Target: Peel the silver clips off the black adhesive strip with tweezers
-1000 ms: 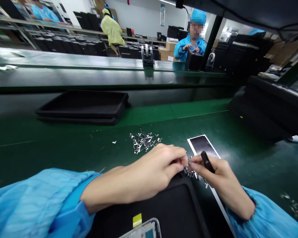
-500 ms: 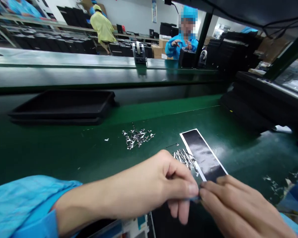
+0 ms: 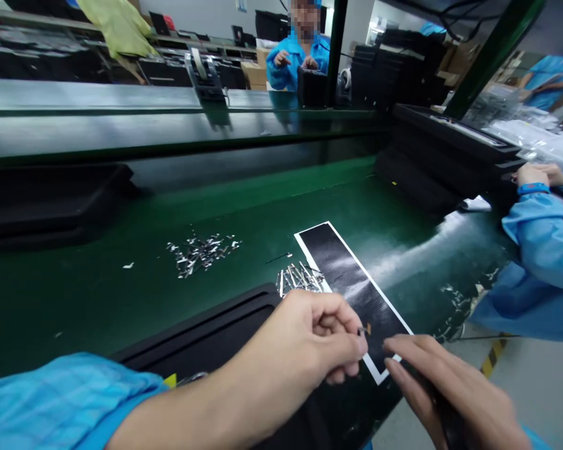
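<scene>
My left hand (image 3: 326, 340) is closed in a pinch on a small thin strip with a copper-coloured end (image 3: 368, 329). Just to its right, my right hand (image 3: 455, 387) has its fingers bent around a dark object (image 3: 445, 412), mostly hidden in the palm; its kind does not show. Beneath and beyond both hands lies a long black sheet with a white border (image 3: 347, 269). A pile of thin metallic-looking strips (image 3: 295, 278) rests against the sheet's left edge. Under my left forearm is a black tray (image 3: 187, 337), partly covered by the arm.
Small black-and-white scraps (image 3: 201, 253) lie on the green bench (image 3: 244, 212) to the left. A black tray (image 3: 51, 200) stands at far left, stacked black trays (image 3: 445, 156) at right. A co-worker's blue sleeve (image 3: 544, 231) is close on the right. Tape dispenser (image 3: 204, 75) on the shelf.
The view has swung right and down. My hands have moved apart, and the strip's copper-coloured end now shows at my left fingertips. A co-worker's arm has come into view at right.
</scene>
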`<action>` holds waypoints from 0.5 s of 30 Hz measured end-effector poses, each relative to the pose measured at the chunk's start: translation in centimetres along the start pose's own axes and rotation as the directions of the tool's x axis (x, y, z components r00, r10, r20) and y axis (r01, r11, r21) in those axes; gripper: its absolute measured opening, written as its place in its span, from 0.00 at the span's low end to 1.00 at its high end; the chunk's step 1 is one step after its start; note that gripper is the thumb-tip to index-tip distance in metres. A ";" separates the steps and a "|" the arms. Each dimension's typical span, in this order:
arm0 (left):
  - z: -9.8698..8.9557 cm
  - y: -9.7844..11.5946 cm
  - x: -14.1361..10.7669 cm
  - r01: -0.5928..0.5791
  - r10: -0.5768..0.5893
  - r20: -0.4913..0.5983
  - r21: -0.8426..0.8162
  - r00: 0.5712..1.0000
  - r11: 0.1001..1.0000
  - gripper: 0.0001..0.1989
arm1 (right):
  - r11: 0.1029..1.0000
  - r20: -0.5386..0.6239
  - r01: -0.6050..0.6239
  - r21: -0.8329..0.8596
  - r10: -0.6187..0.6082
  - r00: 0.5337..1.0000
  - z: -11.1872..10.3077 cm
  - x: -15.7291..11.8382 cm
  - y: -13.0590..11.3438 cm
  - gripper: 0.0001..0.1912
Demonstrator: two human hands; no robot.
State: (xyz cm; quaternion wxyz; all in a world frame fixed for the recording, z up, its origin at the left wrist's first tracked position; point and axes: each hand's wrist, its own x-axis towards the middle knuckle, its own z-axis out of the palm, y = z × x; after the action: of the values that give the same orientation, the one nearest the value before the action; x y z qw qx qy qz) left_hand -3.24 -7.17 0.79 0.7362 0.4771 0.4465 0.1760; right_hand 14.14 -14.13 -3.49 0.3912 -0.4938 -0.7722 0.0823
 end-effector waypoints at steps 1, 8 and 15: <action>0.4 -0.1 0.2 0.009 -0.010 -0.005 -0.056 1.000 0.998 0.03 | 0.997 0.032 -0.049 0.063 0.047 0.998 0.0 0.2 0.3 0.11; 2.3 -0.3 1.5 -0.011 0.000 -0.054 -0.196 0.999 0.981 0.05 | 0.846 0.332 -0.388 0.367 0.270 0.904 -1.6 0.6 1.3 0.05; 3.0 -1.6 2.7 0.066 -0.110 0.114 0.334 0.987 0.940 0.04 | 0.802 0.425 -0.434 0.411 0.253 0.869 -2.6 1.2 2.0 0.14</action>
State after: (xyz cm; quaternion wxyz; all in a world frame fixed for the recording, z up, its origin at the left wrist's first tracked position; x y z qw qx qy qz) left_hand 0.46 -7.76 -1.41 0.6810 0.5833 0.4413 0.0344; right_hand 17.04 -12.83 -2.14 0.3386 -0.4880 -0.6775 0.4337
